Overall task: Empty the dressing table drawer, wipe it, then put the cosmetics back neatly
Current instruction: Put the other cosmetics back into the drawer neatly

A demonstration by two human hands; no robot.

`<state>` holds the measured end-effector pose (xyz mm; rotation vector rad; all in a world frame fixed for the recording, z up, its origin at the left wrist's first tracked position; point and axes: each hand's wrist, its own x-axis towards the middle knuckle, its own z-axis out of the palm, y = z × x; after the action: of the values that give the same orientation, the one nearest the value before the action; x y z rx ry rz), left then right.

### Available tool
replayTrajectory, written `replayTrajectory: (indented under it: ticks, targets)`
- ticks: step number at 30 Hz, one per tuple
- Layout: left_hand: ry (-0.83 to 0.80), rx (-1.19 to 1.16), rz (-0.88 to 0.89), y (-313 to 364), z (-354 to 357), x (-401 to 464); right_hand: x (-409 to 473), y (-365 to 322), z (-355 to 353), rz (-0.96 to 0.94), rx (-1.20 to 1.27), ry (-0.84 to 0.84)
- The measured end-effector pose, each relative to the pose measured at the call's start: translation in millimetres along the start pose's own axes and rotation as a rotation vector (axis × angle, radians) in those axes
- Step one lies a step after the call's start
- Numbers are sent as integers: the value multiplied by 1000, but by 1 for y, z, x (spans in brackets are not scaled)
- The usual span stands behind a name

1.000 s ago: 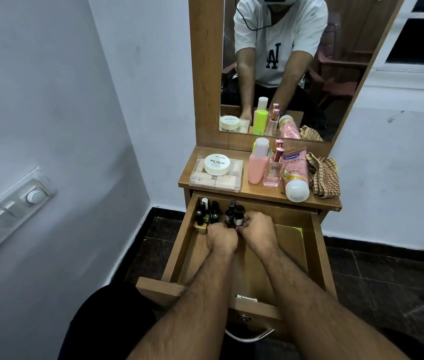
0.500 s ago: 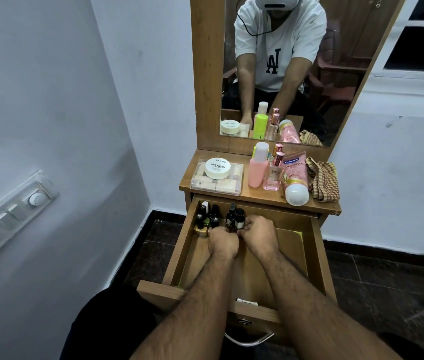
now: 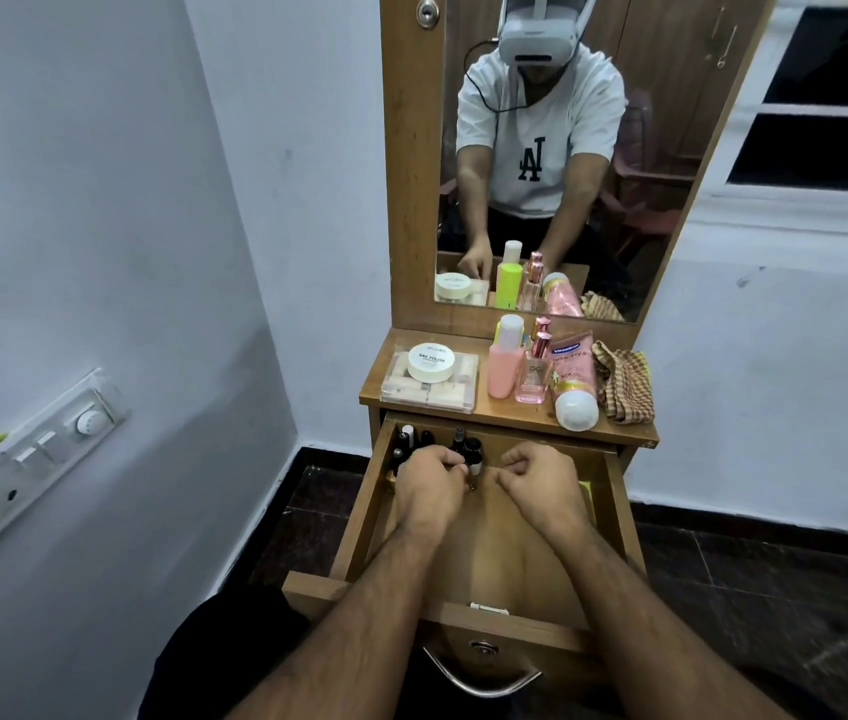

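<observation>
step: judged restocking, small bottles (image 3: 442, 449) grouped at drawer (image 3: 614, 511) back-left corner | left hand (image 3: 429, 483) curled on a bottle | right hand (image 3: 541, 485) curled, seemingly empty | next: fetch pink bottle (image 3: 504, 366) from bench (image 3: 515, 413)

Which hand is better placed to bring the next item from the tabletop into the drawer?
Right hand: it looks empty and sits below the tube; the left hand is at the small bottles.
</observation>
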<state>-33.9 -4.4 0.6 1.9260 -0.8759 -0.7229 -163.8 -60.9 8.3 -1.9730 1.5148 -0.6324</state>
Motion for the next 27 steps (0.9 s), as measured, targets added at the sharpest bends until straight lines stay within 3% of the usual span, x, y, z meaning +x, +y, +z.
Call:
replayTrajectory:
  ticks: [9,15,23,27]
  targets:
    - [77,3,255,70,-35,2,4,-42,-86,-188,94,227]
    - [107,-64,318,115,-45,37,44,-50,-133,-145,163,365]
    - [35,-30,311,138,-41,101,119,-46,-142,79,231,230]
    - [-29,13,279,140,-30,130,148,-47,-130,98,199,113]
